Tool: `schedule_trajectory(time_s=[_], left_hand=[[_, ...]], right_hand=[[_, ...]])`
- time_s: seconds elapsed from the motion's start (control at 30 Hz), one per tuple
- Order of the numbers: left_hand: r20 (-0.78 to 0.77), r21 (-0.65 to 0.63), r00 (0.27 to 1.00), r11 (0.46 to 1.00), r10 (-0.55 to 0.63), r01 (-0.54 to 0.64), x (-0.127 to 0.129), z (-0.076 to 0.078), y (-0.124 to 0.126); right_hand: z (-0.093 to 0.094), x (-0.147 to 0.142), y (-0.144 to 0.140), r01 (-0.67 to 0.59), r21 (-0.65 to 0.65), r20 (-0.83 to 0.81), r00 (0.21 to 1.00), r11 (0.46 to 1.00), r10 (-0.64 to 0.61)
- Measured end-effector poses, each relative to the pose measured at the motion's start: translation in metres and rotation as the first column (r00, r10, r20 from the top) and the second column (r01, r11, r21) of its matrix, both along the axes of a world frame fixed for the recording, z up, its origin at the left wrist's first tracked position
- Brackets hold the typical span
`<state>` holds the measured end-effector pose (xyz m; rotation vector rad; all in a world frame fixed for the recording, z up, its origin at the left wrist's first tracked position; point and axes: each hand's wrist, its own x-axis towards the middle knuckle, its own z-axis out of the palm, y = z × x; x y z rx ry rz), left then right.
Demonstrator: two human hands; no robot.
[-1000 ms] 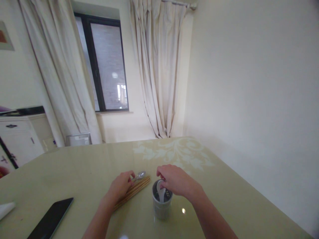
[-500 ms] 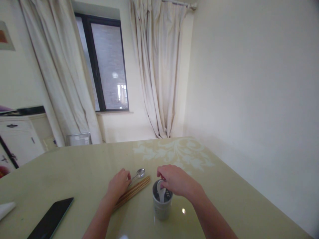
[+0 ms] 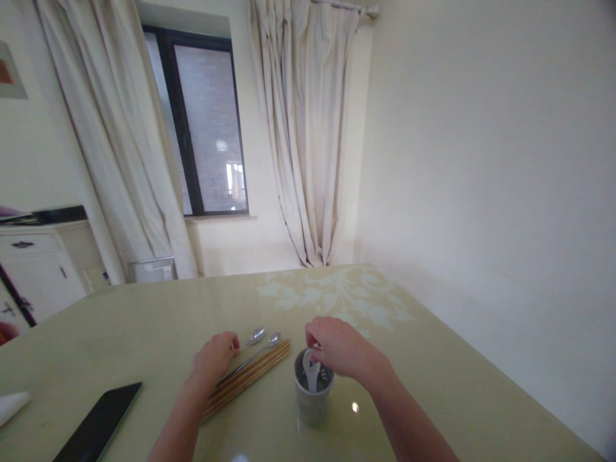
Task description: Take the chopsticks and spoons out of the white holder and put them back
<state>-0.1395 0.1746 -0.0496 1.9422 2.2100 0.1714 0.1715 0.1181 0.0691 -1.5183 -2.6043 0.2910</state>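
My left hand (image 3: 216, 356) is closed by the handle end of a metal spoon (image 3: 256, 335), its fingers pinched on the handle as far as I can see. A second metal spoon (image 3: 274, 339) lies just right of it, alongside a bundle of wooden chopsticks (image 3: 255, 374) on the table. My right hand (image 3: 341, 346) reaches over a grey utensil cup (image 3: 314, 404). Its fingers grip the upper end of a white soup spoon (image 3: 312, 373), which stands in the cup against a dark lining with holes.
The greenish table (image 3: 158, 333) has a pale leaf pattern at its far right. A black phone or tablet (image 3: 99, 423) lies at front left, with a white object (image 3: 12, 405) beyond it. A wall (image 3: 481, 224) runs along the right; curtains (image 3: 308, 141) hang behind.
My left hand has drawn back to the left. Two metal spoon bowls now show apart where a single one was visible. The right hand has barely moved.
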Motion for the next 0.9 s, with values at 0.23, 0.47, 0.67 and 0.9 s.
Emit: schedule_trajectory(time_s=[0.23, 0.47, 0.67, 0.9], left_hand=[[0.090, -0.004, 0.988, 0.992, -0.129, 0.130, 0.006, -0.007, 0.005], [0.120, 0.003, 0.978, 0.986, -0.169, 0.170, 0.010, -0.008, 0.005], [0.134, -0.003, 0.977, 0.985, -0.168, 0.170, 0.009, -0.008, 0.004], [0.187, 0.005, 0.953, 0.971, -0.237, 0.241, 0.011, -0.012, 0.008]], right_hand=[[0.002, -0.002, 0.001, 0.065, -0.005, 0.030, 0.997, 0.998, -0.065], [-0.003, -0.003, 0.006, 0.062, 0.015, 0.047, 0.997, 0.998, -0.063], [-0.004, -0.001, 0.007, 0.047, -0.007, 0.063, 0.997, 0.999, -0.046], [-0.007, 0.002, 0.007, 0.025, -0.018, 0.037, 0.999, 1.000, -0.024]])
